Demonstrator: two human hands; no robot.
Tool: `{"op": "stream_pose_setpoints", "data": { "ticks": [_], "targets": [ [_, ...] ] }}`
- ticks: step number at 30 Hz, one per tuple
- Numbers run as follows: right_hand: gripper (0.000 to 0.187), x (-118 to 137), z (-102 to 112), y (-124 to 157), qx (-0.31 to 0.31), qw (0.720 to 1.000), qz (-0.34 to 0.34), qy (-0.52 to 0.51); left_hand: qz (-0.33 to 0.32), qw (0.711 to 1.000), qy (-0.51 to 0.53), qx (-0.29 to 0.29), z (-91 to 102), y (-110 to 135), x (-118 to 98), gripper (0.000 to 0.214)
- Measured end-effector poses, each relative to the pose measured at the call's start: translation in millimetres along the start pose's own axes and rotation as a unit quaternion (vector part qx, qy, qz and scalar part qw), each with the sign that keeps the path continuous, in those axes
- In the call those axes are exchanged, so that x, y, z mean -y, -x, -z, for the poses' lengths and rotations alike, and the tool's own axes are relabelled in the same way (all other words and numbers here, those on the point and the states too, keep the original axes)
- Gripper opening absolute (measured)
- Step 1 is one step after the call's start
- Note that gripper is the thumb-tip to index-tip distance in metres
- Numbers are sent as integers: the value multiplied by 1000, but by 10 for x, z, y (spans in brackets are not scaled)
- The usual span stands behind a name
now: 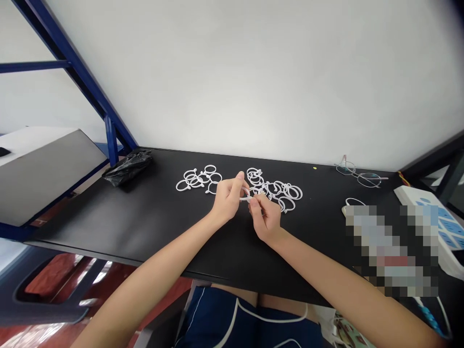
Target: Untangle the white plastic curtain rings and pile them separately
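Both my hands meet over the middle of a black table (152, 217). My left hand (228, 198) is closed, its fingers pinching a small white plastic ring (245, 196). My right hand (266, 217) is closed too, pinching the same ring from the other side. Just behind my hands lies a pile of several white rings (281, 189). A second group of several white rings (197, 179) lies to the left of my hands, apart from them.
A crumpled black plastic bag (127, 166) lies at the table's far left. Spectacles (358, 175) rest at the far right by the white wall. A white power strip (431, 212) sits at the right edge. A blue metal frame (108, 130) stands on the left.
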State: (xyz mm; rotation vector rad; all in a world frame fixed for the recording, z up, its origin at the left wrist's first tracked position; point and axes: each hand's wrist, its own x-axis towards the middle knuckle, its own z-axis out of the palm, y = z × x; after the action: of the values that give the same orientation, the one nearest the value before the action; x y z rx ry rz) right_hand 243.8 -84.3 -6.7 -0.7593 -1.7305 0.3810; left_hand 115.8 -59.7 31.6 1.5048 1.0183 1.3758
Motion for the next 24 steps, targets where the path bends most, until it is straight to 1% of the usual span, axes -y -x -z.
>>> {"op": "stream_pose_setpoints", "data": {
  "ticks": [3,8,17,24],
  "targets": [
    [23,-8,0,-1,10,1000,0,17,-6,1000,-10,-11,4,-4,-8,57],
    [24,-14,6,11,40,999,-9,27,-3,1000,-28,-8,7,-2,-26,57],
    [23,-18,-4,33,46,999,-12,23,0,1000,-29,-8,3,2,-26,55],
    [22,-15,1,31,53,998,-10,32,16,999,-36,-1,0,1,-42,54]
  ]
}}
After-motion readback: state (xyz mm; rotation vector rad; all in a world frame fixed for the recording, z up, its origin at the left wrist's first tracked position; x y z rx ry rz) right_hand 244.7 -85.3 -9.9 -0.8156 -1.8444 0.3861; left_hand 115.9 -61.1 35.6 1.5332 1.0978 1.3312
